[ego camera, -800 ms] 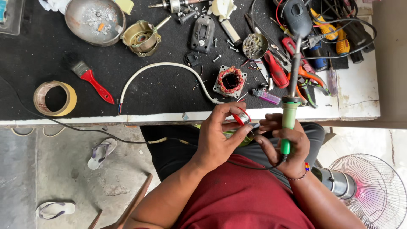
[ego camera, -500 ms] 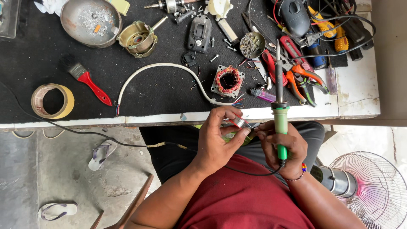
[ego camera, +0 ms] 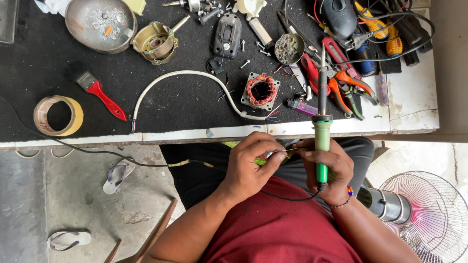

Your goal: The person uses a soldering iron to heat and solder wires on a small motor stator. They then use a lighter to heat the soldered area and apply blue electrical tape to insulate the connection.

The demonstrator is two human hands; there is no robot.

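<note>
A: Start at the hands. What has the right hand (ego camera: 325,170) got?

B: It is closed around the green handle of a soldering iron (ego camera: 321,131). The iron stands nearly upright in the view, its dark shaft and tip reaching up over the front edge of the tabletop (ego camera: 336,127). Its black cord loops out below the fist.

A: And the left hand (ego camera: 251,165)?

B: Curled, thumb and fingertips pinched on a thin wire or small metal piece (ego camera: 279,151) held level between the two hands. It is too small to say exactly what it is. Both hands sit in front of the tabletop's front edge, above the lap, not over the black mat.

A: What lies nearest on the tabletop?

B: Just beyond the hands, near the front edge, a square motor stator (ego camera: 262,90) with copper windings, coloured leads trailing from it. A white cable (ego camera: 185,78) arcs from there toward the left along the mat. To the right of the iron's shaft are orange-handled pliers (ego camera: 343,87).

A: Further out?

B: A red-handled brush (ego camera: 100,93) left of centre, and a roll of tape (ego camera: 57,115) near the front left corner. Along the far edge sit a round metal dish (ego camera: 100,24) and a brass-coloured motor housing (ego camera: 155,43). Off the tabletop, a fan (ego camera: 429,214) stands on the floor at the right.
</note>
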